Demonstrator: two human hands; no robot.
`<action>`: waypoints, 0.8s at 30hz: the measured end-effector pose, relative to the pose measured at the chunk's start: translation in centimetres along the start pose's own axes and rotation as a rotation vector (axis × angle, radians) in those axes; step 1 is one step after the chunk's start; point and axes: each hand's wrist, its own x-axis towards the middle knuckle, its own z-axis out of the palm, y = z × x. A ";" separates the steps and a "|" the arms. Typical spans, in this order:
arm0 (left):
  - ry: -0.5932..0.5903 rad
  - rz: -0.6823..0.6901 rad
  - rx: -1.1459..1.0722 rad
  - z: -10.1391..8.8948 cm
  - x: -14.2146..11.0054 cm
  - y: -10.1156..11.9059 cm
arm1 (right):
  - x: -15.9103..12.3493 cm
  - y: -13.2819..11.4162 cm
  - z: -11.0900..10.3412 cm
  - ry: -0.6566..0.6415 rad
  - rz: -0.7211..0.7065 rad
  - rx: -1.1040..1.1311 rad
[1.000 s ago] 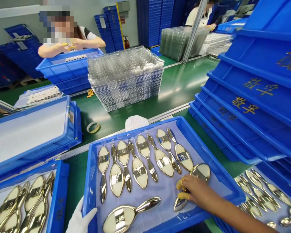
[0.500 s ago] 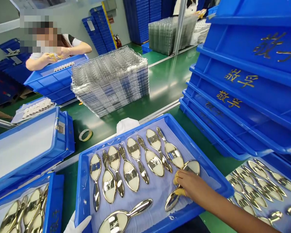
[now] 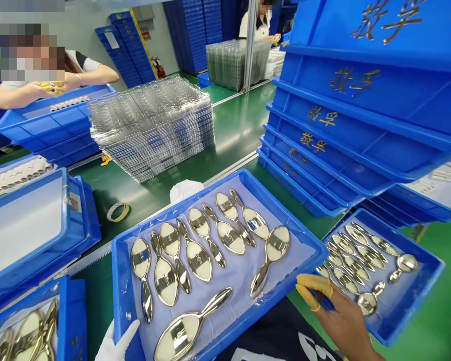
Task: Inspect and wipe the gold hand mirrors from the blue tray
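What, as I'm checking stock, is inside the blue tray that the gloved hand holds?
Inside the tray, ten shiny, handled gold pieces lie on a pale sheet. It covers the tray's floor; anything beneath is hidden.

Pale wall; green floor; green workbench reflecting light.
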 end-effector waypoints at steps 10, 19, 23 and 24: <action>0.049 -0.190 -0.171 0.4 -0.7 5.0 | 13.7 0.1 7.8 -0.591 0.212 -0.386; 0.064 -0.169 -0.134 0.7 0.3 3.6 | 15.0 2.3 8.6 -0.709 0.345 -0.398; 0.052 -0.174 -0.211 0.9 1.4 1.8 | 14.8 2.4 8.5 -0.638 0.360 -0.436; 0.053 -0.167 -0.222 1.0 1.6 1.6 | 14.7 2.3 8.5 -0.623 0.358 -0.453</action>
